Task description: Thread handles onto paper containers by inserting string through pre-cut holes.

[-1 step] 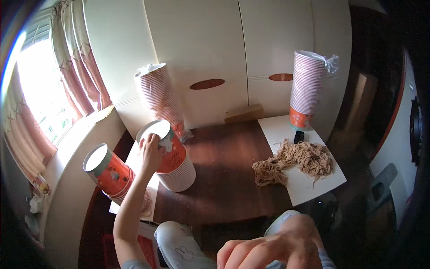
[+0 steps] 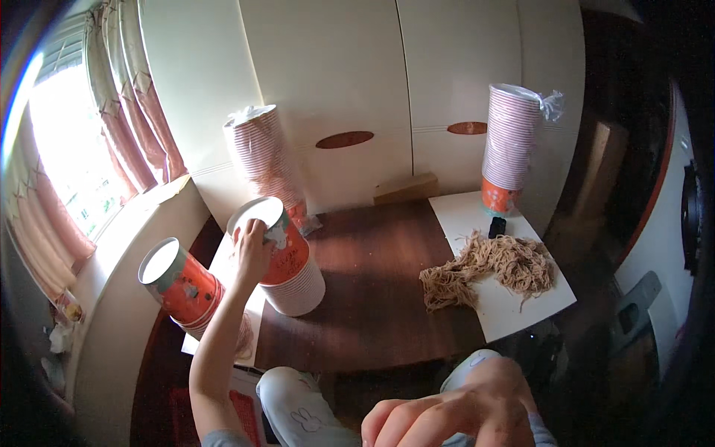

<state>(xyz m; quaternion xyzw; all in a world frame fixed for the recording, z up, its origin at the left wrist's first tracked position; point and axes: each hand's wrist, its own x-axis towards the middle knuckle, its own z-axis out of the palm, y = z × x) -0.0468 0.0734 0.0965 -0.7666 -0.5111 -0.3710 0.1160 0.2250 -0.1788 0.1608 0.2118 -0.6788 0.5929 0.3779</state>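
Observation:
On the left of the table stands an upside-down stack of paper cups (image 2: 294, 294), with a red-and-green printed paper cup (image 2: 289, 257) on top. My left hand (image 2: 253, 249) grips that top cup near its pale round base, fingers bent over the edge. Close by, to the left, leans a shorter stack of printed cups (image 2: 190, 294), also base up. My right hand (image 2: 439, 417) is low in front, above my right knee and apart from the cups. Its fingers are curled together, and whatever lies under them is hidden.
A tall wrapped cup stack (image 2: 257, 153) stands at the back left, another (image 2: 510, 141) at the back right. Tan yarn-like strands (image 2: 514, 264) and a small black object (image 2: 497, 227) lie on the white board (image 2: 514, 320). A cabinet (image 2: 328, 67) closes off the back.
The top cup and the stack beneath it have shifted very slightly upward in the picture with my left hand. My right hand has hardly moved.

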